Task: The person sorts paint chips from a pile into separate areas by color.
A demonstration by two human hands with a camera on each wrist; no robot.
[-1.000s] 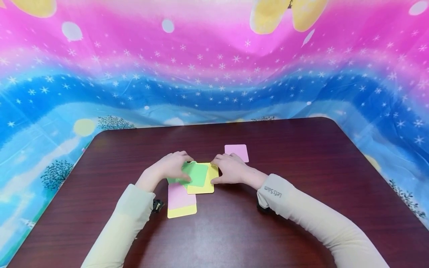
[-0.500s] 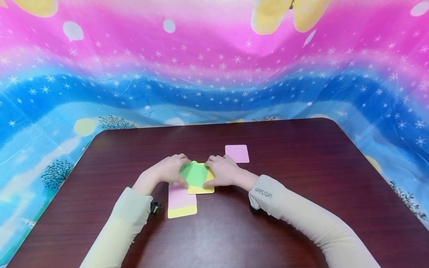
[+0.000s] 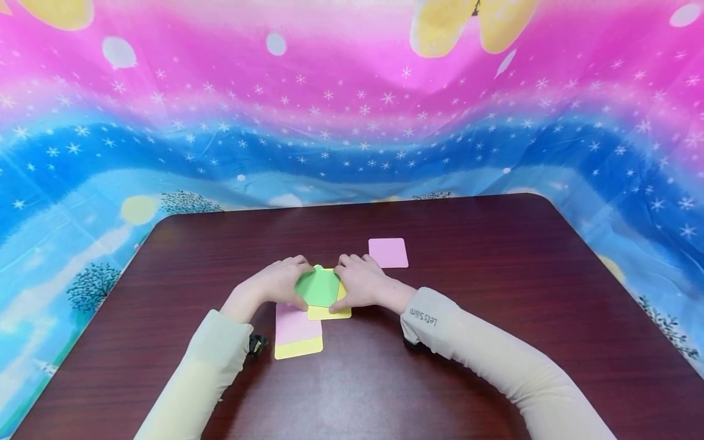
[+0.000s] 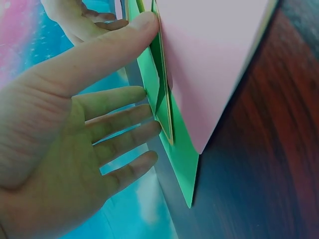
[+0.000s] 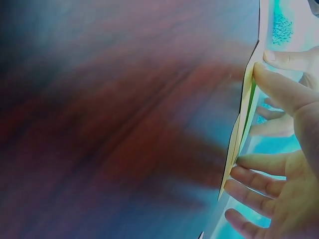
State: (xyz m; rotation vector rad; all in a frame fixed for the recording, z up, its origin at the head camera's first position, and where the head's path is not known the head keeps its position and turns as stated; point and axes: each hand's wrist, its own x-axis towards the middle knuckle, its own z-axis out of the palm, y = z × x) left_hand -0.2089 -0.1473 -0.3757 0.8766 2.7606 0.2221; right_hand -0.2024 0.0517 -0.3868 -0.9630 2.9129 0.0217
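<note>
Only writing I can make out is on the right sleeve (image 3: 423,318), near the cuff. It reads something like "Let's Slim", upside down from the head view, so don't quote me on the exact letters.

The green paper (image 3: 318,287) sits on top of a yellow sheet (image 3: 330,313) near the middle of the dark wood surface (image 3: 495,342), right between both hands. The left hand (image 3: 275,282) has its fingers (image 4: 124,124) laid out fairly straight, tips touching the green paper's folded edge, thumb along the top. The right hand (image 3: 360,284) does much the same from the other side, fingers (image 5: 259,179) straight and pressed against the edge of the sheets, not curled around anything.

A pink sheet over a yellow one (image 3: 297,333) lies just nearer the person, tucked partly under the left hand. A separate pink card (image 3: 388,252) rests beyond the right hand, apart from it.
</note>
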